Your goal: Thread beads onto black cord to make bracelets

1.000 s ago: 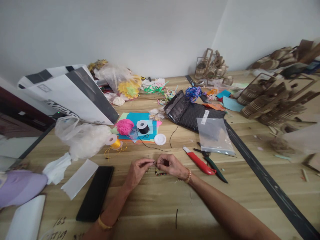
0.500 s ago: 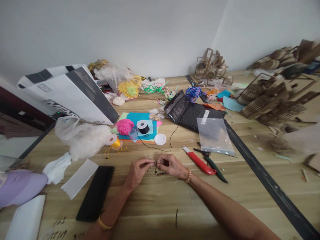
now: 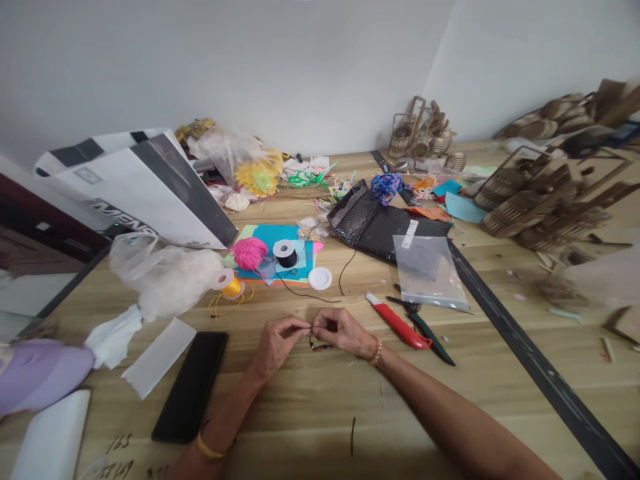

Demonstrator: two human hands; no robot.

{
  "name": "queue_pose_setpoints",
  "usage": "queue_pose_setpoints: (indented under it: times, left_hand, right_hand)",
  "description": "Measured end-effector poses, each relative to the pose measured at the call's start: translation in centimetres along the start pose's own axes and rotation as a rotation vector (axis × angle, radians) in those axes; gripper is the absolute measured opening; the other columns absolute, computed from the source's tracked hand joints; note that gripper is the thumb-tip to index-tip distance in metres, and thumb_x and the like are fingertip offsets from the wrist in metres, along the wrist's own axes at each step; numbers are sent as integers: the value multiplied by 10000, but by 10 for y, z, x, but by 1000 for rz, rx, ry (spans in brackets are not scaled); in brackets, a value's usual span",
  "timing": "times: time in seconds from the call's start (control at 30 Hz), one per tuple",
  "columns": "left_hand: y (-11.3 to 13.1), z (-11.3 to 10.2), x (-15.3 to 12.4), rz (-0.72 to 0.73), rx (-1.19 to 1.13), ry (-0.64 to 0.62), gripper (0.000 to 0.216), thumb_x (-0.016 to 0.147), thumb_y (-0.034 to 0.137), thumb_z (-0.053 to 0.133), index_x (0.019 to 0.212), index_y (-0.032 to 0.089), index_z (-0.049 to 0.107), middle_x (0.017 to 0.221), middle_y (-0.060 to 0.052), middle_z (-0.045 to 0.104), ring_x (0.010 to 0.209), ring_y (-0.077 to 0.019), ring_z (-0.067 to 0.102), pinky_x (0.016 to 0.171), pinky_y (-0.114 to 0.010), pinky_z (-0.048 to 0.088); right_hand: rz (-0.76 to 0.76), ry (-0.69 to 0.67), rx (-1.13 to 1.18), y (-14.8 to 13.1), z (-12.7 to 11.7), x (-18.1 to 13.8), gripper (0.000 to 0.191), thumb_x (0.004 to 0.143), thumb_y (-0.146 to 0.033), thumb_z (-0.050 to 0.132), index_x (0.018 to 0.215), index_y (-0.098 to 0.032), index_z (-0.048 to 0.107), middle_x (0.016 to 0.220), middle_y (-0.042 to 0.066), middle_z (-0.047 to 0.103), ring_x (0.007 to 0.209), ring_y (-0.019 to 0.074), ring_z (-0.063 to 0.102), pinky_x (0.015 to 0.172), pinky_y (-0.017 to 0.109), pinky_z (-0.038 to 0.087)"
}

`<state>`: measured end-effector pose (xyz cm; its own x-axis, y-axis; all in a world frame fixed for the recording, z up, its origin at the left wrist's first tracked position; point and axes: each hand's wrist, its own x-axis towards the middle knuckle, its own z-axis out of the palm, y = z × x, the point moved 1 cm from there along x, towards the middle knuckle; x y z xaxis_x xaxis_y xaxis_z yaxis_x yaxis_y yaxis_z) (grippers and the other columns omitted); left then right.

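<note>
Close together over the wooden table, my left hand (image 3: pixel 280 341) and my right hand (image 3: pixel 345 331) are both pinched, fingertips almost meeting. Between and below them hangs a small beaded bracelet (image 3: pixel 320 346) with dark, red and light beads, part of it hidden behind my right hand's fingers. Both pinches seem to be on its ends; the exact grip is too small to see. A white round lid (image 3: pixel 320 279) lies beyond the hands. To the right of my right hand are a red-handled utility knife (image 3: pixel 400 325) and dark green-handled pliers (image 3: pixel 433 339).
A black cord spool (image 3: pixel 285 255) and pink yarn (image 3: pixel 250 254) sit on coloured paper. A yellow thread spool (image 3: pixel 230 285) stands left of them. A black phone (image 3: pixel 191 388) lies near my left forearm. Further back are a black bubble mailer (image 3: pixel 365 223) and a clear bag (image 3: pixel 433 277).
My left fingertips have shifted very slightly toward the right hand, and fewer beads show below them. Everything else looks the same.
</note>
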<state>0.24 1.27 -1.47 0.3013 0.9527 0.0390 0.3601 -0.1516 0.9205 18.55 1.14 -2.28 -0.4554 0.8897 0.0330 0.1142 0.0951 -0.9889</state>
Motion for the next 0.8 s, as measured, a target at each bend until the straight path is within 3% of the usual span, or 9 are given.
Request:
queue_pose_setpoints:
  times: [0.43, 0.8]
  left_hand:
    - [-4, -2, 3, -54, -118, 47, 112, 710, 251, 685, 737, 152, 729, 706, -31, 697, 617, -128, 602, 568, -205, 469]
    - [-5, -2, 1, -63, -134, 56, 97, 698, 237, 688, 736, 159, 730, 732, -36, 704, 661, -135, 617, 607, -210, 479]
  right_hand:
    - [-12, -10, 43, -2, 0, 0, 95, 776, -217, 588, 737, -133, 566, 603, -27, 502, 541, 76, 411, 514, 192, 326]
    - [-7, -2, 28, 1, 0, 0, 62, 773, -183, 579, 738, -134, 570, 605, -26, 505, 545, 78, 414, 512, 192, 320]
